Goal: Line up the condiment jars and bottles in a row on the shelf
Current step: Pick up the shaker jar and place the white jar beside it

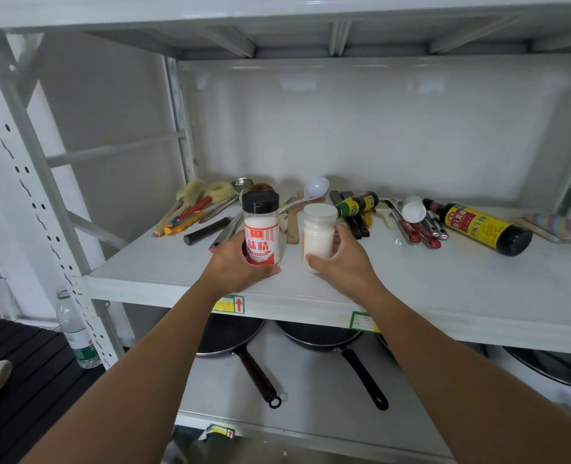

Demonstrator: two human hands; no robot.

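My left hand [235, 262] grips a black-capped jar with a red and white label [261, 229], standing upright near the front of the white shelf [445, 279]. Just to its right, my right hand [342, 259] holds a clear-lidded jar of white powder [318, 236], also upright. A small green-labelled dark bottle [357, 205] lies on its side behind them. A large soy sauce bottle with a yellow label [481, 227] lies on its side at the right. A small white-capped jar [414, 209] lies among the utensils.
Brushes, knives, spoons and spatulas [197, 212] are scattered along the back of the shelf. A striped roll [558, 226] lies at the far right. Frying pans [240, 343] rest on the shelf below. A water bottle [75, 333] stands beside the left upright.
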